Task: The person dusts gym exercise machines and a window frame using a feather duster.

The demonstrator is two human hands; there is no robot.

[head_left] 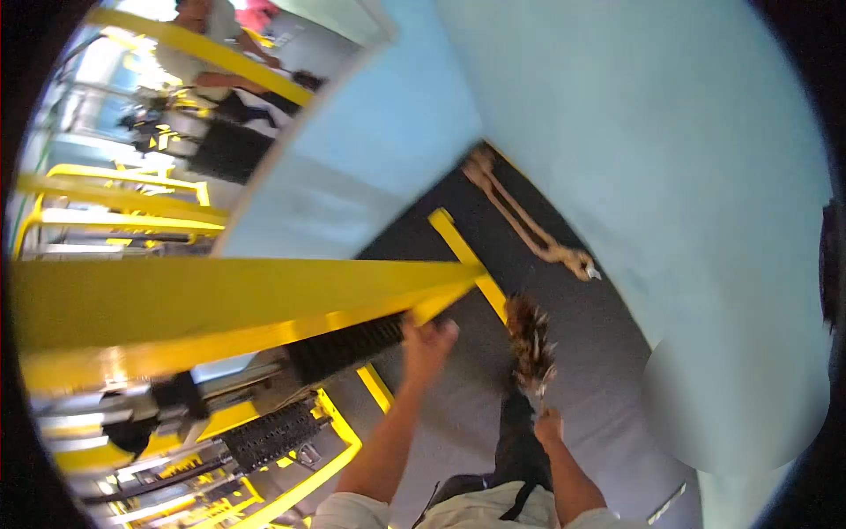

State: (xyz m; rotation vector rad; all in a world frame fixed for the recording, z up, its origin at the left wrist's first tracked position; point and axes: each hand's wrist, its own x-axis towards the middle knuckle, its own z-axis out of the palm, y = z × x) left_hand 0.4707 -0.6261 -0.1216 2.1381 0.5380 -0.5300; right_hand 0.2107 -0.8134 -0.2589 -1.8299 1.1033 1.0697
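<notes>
A brown feather duster point(531, 346) points up and away from my right hand point(548, 428), which is closed around its handle. The duster's feathers hang over the dark floor, close to the foot of a yellow frame. My left hand point(429, 348) is raised beside a long yellow beam point(238, 304) that crosses the view from the left. Its fingertips are partly hidden at the beam's lower edge, and whether they grip it is unclear.
Pale blue walls point(564, 115) meet in a corner ahead. A long tan object point(520, 216) lies on the floor point(582, 353) along the right wall. Yellow-framed gym machines point(273, 441) stand at left. A mirror-like panel at upper left shows a person point(198, 53).
</notes>
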